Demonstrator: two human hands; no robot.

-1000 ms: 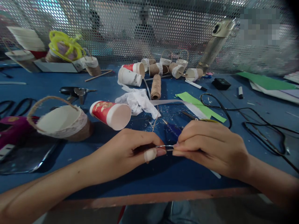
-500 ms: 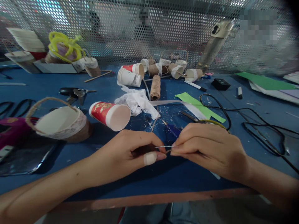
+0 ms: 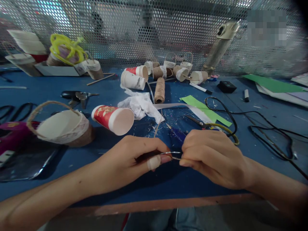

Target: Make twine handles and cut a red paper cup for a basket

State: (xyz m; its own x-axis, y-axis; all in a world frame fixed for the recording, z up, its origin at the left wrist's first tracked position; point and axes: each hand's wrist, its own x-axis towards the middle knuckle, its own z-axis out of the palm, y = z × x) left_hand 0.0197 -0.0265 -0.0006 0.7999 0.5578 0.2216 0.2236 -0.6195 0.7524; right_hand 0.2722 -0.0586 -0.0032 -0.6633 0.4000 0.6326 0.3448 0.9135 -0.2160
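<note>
Near the table's front edge, my left hand [image 3: 139, 154], with a white bandage on its thumb, pinches a thin silvery wire [image 3: 173, 152] and a strand of brown twine [image 3: 176, 158]. The wire juts to the right from its fingertips. Just beside it, my right hand [image 3: 214, 157] is closed, its thumb and forefinger gripping the twine below the wire's tip. Beyond my left hand, a thin brown strand stretches toward a spool of twine [image 3: 159, 91]. A paper cup [image 3: 102, 116], red and white, lies on its side behind my left wrist.
At left stands a twine-handled cup basket [image 3: 81, 134] with lace, beside a purple glue gun [image 3: 13, 136]. White lace [image 3: 139, 106] is heaped mid-table. Scissors [image 3: 197, 121], a blue pen-like tool [image 3: 176, 134] and a black cable [image 3: 269, 130] lie around my right hand. A perforated metal screen [image 3: 120, 29] closes the back.
My right hand has shifted slightly right, away from my left fingertips. More of the twine shows between the hands, and the wire's right end is now free of my right fingers.
</note>
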